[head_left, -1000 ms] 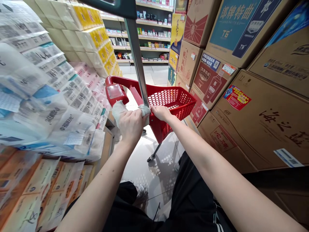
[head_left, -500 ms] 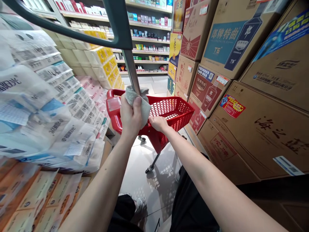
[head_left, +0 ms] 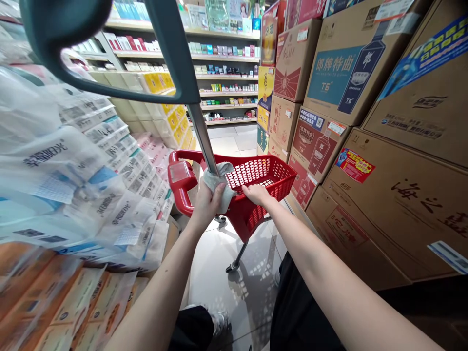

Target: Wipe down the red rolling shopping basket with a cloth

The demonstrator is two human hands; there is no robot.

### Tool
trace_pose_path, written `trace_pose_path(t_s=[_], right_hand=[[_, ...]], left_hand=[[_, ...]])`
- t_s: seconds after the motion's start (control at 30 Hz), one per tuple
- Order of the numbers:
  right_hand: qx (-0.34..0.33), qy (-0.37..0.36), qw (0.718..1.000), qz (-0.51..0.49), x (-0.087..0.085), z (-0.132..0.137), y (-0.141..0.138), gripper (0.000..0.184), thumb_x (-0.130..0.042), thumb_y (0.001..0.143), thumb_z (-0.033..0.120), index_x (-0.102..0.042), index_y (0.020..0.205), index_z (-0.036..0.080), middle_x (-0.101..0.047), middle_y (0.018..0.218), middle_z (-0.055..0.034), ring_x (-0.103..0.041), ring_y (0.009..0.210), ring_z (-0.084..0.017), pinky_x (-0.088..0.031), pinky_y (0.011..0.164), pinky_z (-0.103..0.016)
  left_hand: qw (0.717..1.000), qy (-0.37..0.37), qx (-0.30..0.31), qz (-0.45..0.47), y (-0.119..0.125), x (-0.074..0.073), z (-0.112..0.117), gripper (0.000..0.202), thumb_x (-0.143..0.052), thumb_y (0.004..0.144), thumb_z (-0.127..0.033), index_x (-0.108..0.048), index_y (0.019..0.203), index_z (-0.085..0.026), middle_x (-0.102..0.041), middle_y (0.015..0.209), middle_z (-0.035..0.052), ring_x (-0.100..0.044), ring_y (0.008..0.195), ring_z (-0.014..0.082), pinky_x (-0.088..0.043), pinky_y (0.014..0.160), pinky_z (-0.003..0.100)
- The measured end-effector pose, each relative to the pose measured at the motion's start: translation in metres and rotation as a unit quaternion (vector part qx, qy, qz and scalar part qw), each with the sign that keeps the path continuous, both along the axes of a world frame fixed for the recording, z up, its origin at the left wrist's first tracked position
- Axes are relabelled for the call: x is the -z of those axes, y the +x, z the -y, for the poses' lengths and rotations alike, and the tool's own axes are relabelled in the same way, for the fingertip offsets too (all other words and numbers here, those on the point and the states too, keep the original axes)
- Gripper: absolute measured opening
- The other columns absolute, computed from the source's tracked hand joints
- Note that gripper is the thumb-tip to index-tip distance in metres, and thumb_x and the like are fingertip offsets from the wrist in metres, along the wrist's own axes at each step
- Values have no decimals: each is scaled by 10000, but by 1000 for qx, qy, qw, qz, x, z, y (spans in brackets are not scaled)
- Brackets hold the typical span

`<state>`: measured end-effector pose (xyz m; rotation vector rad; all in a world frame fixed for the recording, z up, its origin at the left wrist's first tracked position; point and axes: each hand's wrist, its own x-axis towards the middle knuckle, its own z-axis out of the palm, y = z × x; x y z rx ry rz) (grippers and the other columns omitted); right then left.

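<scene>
A red shopping cart basket (head_left: pixel 281 187) with lattice sides stands on wheeled legs in front of me. From it rises a metal pole (head_left: pixel 204 136) topped by a dark grey loop handle (head_left: pixel 183 63). My left hand (head_left: pixel 206 202) is closed round a light grey cloth (head_left: pixel 223 183), which wraps the pole's lower part near the basket. My right hand (head_left: pixel 257 194) is closed over the basket's near rim, close to the cloth. Its fingertips are partly hidden behind the rim.
Cardboard cartons (head_left: pixel 365 195) are stacked along the right. On the left, plastic-wrapped paper packs (head_left: pixel 87 185) rise above orange packs (head_left: pixel 32 287). Stocked shelves (head_left: pixel 226 75) stand at the back, and pale floor tiles (head_left: pixel 212 263) lie beneath the cart.
The view has tilted up slightly, so the cart and handle appear lower. My left hand and the cloth sit a little lower against the basket. My right hand keeps its hold on the rim.
</scene>
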<state>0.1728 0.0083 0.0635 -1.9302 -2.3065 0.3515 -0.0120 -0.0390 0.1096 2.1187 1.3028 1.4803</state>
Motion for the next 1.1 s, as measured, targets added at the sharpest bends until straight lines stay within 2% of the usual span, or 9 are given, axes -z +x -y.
trace_pose_path(t_s=[0.17, 0.3, 0.4, 0.5, 0.57, 0.67, 0.77, 1.0, 1.1], right_hand=[[8, 60, 998, 19, 18, 6, 4, 646, -139, 1030, 392, -735, 966, 154, -732, 1042, -160, -669, 1062, -243, -466, 931, -364], [7, 63, 998, 17, 22, 11, -14, 632, -155, 1033, 371, -743, 942, 157, -742, 1002, -154, -687, 1026, -233, -479, 918, -361], [5, 66, 998, 7, 24, 12, -23, 625, -162, 1033, 372, -743, 944, 159, -744, 997, -147, -690, 1025, -237, -485, 913, -362], [1, 71, 997, 6, 25, 12, -25, 624, -156, 1033, 368, -738, 952, 158, -744, 992, -146, -693, 1020, -243, -491, 901, -367], [-3, 73, 997, 9, 25, 13, -26, 621, -151, 1033, 353, -734, 951, 155, -743, 990, -148, -696, 1011, -243, -497, 888, -368], [3, 72, 997, 19, 22, 16, -27, 581, -172, 1029, 314, -728, 960, 159, -745, 992, -141, -698, 1003, -243, -501, 873, -365], [19, 75, 997, 23, 19, 20, -30, 570, -179, 1025, 294, -729, 954, 161, -746, 994, -138, -699, 997, -245, -502, 862, -358], [36, 76, 996, 18, 20, 25, -30, 593, -168, 1029, 316, -734, 952, 159, -743, 1005, -147, -695, 1006, -240, -495, 864, -339], [31, 84, 996, 22, 22, 24, -27, 583, -176, 1028, 306, -732, 948, 153, -746, 988, -141, -697, 995, -246, -494, 860, -344]], left_hand=[[999, 32, -6, 15, -7, 5, 4, 509, -526, 909, -437, -435, 1320, -152, -566, 1286, 155, -541, 1222, 260, -423, 1048, 436], [997, 38, -72, 12, -19, 4, 7, 462, -538, 898, -472, -475, 1239, -168, -608, 1170, 137, -600, 1115, 266, -486, 952, 414], [990, 57, -122, 43, -20, -19, 7, 432, -552, 884, -509, -483, 1156, -181, -617, 1070, 109, -629, 990, 250, -513, 867, 391], [978, 127, -137, 89, -13, -55, 6, 397, -504, 913, -520, -460, 1133, -192, -590, 1087, 91, -603, 990, 215, -496, 896, 374], [976, 149, -124, 98, -7, -74, 5, 370, -488, 925, -513, -464, 1123, -202, -584, 1091, 88, -591, 999, 209, -482, 915, 371], [975, 158, -124, 90, -3, -83, 3, 396, -452, 930, -547, -465, 1118, -199, -582, 1084, 83, -584, 1018, 208, -471, 932, 374], [972, 162, -149, 78, -3, -70, 4, 427, -406, 938, -575, -456, 1126, -196, -579, 1091, 85, -581, 1040, 204, -467, 941, 364], [982, 90, -154, 54, -3, 4, 19, 413, -431, 935, -537, -422, 1152, -185, -598, 1079, 133, -612, 1033, 244, -491, 892, 396], [983, 78, -160, 41, -2, 21, 23, 425, -436, 932, -528, -415, 1149, -164, -581, 1115, 175, -590, 1098, 279, -480, 910, 438]])
